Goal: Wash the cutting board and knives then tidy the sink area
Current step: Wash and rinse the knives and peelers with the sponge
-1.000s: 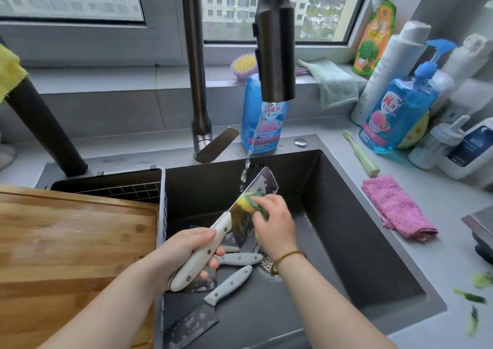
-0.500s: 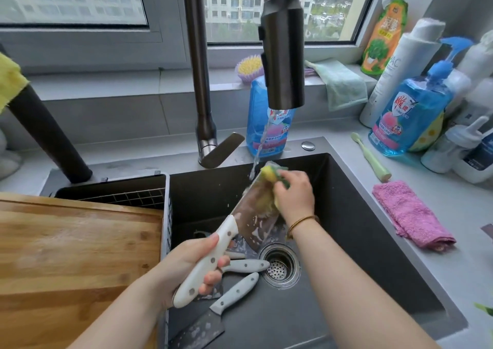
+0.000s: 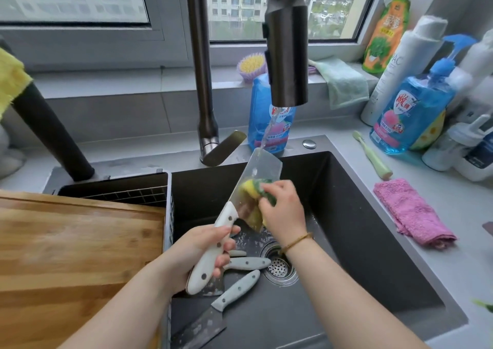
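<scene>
Both forearms are bare, with a thin golden-brown bracelet behind the right hand.

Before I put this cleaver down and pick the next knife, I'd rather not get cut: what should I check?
1. Left hand grips the cleaver by its handle: ok.
2. Right hand holds the sponge against the blade: ok.
3. Cutting edge turned away from that hand: cannot tell.
4. Tap water lands on the blade: ok.
5. Bare landing spot near the drain: not ok, two knives lie there.
</scene>
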`<state>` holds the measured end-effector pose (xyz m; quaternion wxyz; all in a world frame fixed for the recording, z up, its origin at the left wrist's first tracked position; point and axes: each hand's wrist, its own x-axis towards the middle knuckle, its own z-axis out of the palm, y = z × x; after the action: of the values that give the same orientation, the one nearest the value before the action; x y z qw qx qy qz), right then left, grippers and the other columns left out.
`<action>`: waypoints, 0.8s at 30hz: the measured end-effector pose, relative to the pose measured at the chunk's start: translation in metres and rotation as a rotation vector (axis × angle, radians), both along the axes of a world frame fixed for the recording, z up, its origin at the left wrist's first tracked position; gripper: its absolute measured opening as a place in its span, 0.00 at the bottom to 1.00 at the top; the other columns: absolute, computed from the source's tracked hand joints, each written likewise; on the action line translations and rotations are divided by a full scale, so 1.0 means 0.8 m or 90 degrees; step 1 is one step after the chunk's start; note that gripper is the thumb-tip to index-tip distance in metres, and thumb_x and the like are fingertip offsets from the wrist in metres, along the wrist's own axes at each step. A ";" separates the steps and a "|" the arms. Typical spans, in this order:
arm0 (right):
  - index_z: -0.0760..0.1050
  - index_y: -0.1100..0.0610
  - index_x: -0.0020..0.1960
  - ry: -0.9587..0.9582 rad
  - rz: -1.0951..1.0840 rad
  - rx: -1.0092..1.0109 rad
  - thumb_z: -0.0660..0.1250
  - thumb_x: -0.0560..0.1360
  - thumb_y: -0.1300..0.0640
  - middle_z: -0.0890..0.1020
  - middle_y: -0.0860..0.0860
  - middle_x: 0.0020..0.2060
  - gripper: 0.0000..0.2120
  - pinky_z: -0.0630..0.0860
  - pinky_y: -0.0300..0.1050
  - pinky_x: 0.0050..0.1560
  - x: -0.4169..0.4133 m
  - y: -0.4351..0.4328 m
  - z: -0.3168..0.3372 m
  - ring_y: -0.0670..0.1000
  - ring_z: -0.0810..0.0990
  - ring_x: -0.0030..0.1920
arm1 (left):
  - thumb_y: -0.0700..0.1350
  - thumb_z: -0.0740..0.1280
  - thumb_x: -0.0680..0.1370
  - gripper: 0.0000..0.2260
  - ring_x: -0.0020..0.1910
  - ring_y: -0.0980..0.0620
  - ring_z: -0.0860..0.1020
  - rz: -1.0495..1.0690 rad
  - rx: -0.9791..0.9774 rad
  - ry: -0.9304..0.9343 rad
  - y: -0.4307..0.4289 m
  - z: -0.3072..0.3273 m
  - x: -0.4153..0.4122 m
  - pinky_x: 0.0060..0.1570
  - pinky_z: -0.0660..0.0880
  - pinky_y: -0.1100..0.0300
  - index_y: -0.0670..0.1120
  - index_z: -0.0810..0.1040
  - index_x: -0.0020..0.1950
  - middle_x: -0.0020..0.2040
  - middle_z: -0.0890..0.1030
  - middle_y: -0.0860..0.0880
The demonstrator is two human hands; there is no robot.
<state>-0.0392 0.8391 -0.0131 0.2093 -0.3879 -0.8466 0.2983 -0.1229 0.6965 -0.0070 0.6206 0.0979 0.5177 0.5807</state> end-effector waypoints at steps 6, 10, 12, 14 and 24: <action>0.77 0.57 0.59 -0.060 0.072 -0.004 0.62 0.75 0.61 0.74 0.51 0.55 0.14 0.65 0.32 0.49 0.018 -0.009 -0.014 0.50 0.74 0.55 | 0.43 0.61 0.72 0.11 0.18 0.58 0.66 0.028 -0.012 -0.034 0.003 -0.006 0.003 0.15 0.65 0.68 0.40 0.72 0.52 0.27 0.71 0.49; 0.76 0.56 0.60 -0.073 0.034 -0.006 0.61 0.76 0.59 0.73 0.51 0.56 0.14 0.69 0.37 0.51 0.023 0.003 -0.013 0.50 0.74 0.56 | 0.45 0.64 0.68 0.17 0.19 0.57 0.66 -0.012 -0.018 -0.008 -0.002 -0.002 0.004 0.16 0.66 0.67 0.40 0.72 0.55 0.27 0.71 0.49; 0.76 0.56 0.61 -0.077 0.093 0.011 0.61 0.76 0.59 0.73 0.50 0.56 0.14 0.71 0.39 0.54 0.021 -0.005 -0.010 0.50 0.73 0.56 | 0.46 0.65 0.68 0.19 0.19 0.57 0.66 -0.029 -0.028 0.015 -0.006 -0.002 0.001 0.16 0.66 0.67 0.40 0.71 0.56 0.28 0.71 0.49; 0.76 0.56 0.60 -0.054 0.063 0.000 0.61 0.76 0.59 0.73 0.51 0.56 0.14 0.69 0.39 0.54 0.013 0.005 -0.004 0.51 0.74 0.56 | 0.49 0.68 0.69 0.19 0.20 0.57 0.66 -0.041 -0.035 0.039 -0.008 -0.002 0.002 0.17 0.66 0.67 0.41 0.71 0.56 0.28 0.71 0.50; 0.75 0.58 0.61 0.076 -0.078 -0.043 0.60 0.76 0.61 0.70 0.55 0.58 0.15 0.64 0.34 0.53 -0.006 0.013 -0.006 0.53 0.73 0.56 | 0.49 0.65 0.67 0.19 0.19 0.56 0.64 -0.073 -0.025 0.030 -0.016 0.000 0.003 0.16 0.65 0.67 0.40 0.72 0.54 0.28 0.70 0.49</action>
<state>-0.0439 0.8494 -0.0183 0.2642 -0.4272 -0.7968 0.3358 -0.1205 0.6833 -0.0069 0.6420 0.1292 0.5370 0.5317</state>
